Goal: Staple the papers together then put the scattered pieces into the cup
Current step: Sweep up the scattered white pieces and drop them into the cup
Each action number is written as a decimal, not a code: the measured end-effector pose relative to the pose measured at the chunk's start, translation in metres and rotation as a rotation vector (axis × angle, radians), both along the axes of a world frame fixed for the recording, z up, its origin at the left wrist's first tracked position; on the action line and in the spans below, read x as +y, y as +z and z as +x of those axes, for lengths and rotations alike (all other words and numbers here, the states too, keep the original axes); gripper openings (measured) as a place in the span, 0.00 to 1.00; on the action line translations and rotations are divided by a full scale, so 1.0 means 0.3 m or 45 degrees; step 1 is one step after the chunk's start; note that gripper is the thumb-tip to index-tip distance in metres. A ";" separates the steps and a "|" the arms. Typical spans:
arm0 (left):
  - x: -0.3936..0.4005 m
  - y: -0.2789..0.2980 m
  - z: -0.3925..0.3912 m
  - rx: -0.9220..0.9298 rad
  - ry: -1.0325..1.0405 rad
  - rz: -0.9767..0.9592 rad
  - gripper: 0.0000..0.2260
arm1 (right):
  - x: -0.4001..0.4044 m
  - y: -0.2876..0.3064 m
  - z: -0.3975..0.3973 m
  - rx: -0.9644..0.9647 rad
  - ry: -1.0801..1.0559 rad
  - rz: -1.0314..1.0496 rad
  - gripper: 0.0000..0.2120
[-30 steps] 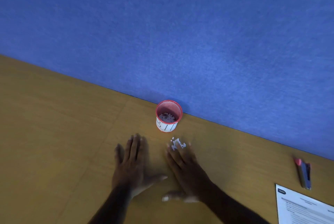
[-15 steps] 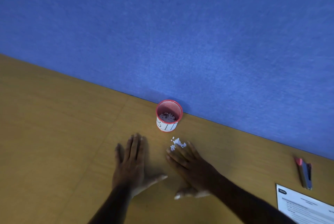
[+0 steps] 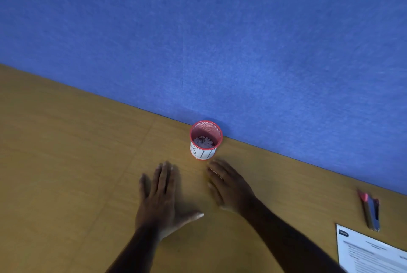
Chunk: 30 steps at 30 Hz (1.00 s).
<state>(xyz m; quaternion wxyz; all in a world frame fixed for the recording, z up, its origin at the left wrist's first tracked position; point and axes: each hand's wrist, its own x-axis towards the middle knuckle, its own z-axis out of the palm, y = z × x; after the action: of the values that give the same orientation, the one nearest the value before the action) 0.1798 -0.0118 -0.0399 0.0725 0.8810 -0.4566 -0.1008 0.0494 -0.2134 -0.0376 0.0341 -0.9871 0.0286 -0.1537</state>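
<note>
Change: since the earlier frames the right hand (image 3: 231, 186) has slid forward over the spot where the small white pieces lay; they no longer show, and the left hand has kept its place.
Partition: blue felt wall (image 3: 220, 41) fills the far half; its lower edge runs diagonally from 9 o'clock to 3 o'clock.
Table: tan wood top (image 3: 66, 162), with wide bare room toward 8 o'clock.
Left hand: (image 3: 160, 197) flat on the wood, fingers straight and together, thumb splayed toward 3 o'clock.
Right hand: palm down, fingers loosely extended, tips just beside the cup's base; whether pieces lie beneath it cannot be told.
Papers: printed sheets (image 3: 370, 253) at 4 o'clock, cut by the frame edge.
Cup: red mesh cup (image 3: 206, 139) upright at centre, against the wall's edge, white bits inside.
Stapler: (image 3: 371, 212) at 3 o'clock, just beyond the papers, apart from both hands.
</note>
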 end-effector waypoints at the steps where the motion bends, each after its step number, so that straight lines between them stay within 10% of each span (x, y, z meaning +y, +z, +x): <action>1: 0.000 0.000 0.000 0.002 0.002 0.000 0.62 | 0.003 0.003 0.014 0.040 0.002 -0.003 0.19; 14: 0.000 0.006 -0.001 0.002 -0.005 -0.002 0.62 | -0.047 0.035 -0.059 0.070 -0.035 0.273 0.17; 21: -0.001 0.001 -0.002 -0.001 -0.007 -0.016 0.63 | -0.025 0.102 -0.060 0.403 0.062 0.041 0.39; 30: -0.001 0.007 -0.001 0.007 -0.011 -0.001 0.63 | -0.026 0.078 -0.024 0.184 0.066 -0.252 0.12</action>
<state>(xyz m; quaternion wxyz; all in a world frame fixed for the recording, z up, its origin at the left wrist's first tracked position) 0.1795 -0.0119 -0.0379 0.0739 0.8787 -0.4601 -0.1034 0.0422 -0.2213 -0.0142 -0.0617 -0.9946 -0.0097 -0.0831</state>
